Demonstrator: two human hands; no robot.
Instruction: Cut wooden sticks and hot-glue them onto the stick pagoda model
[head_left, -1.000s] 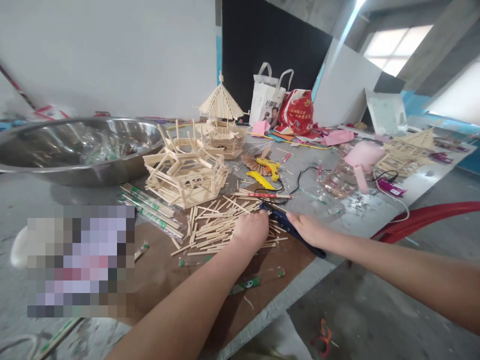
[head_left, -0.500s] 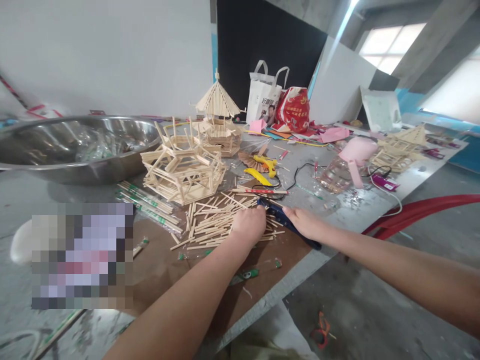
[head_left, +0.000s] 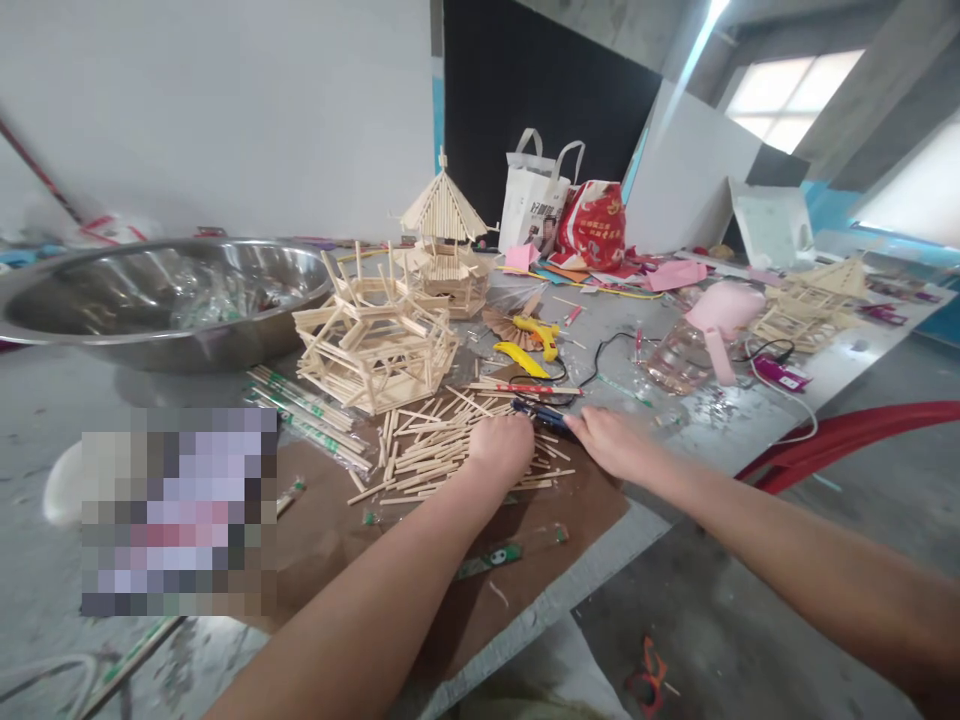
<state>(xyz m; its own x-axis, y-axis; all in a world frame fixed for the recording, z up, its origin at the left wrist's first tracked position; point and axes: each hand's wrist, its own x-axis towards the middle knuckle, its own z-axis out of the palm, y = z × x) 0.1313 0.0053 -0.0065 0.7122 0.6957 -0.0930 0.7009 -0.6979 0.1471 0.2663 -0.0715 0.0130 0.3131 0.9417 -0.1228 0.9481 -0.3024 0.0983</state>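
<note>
My left hand [head_left: 501,448] rests knuckles-up on a loose pile of short wooden sticks [head_left: 431,440] spread over brown cardboard [head_left: 330,530]. Its fingers are curled under, and what they pinch is hidden. Just to its right, my right hand [head_left: 611,440] is closed over a blue-handled cutting tool [head_left: 534,410]. Only the tool's front end shows, between the two hands. A half-built hexagonal stick frame [head_left: 371,345] stands behind the pile, and a finished stick pavilion [head_left: 442,245] stands farther back.
A large steel basin [head_left: 157,300] sits at the left, with wrapped chopsticks [head_left: 304,410] in front of it. A yellow glue gun [head_left: 536,335] with a black cable, a clear bottle [head_left: 675,360], a pink fan [head_left: 724,315] and bags [head_left: 570,220] lie beyond. A red chair rim [head_left: 847,435] is beside the table's right edge.
My right hand has closed in toward the left hand, and the tool's long blue handles, earlier sticking out toward the table edge, are now hidden under it. The left hand stays on the sticks.
</note>
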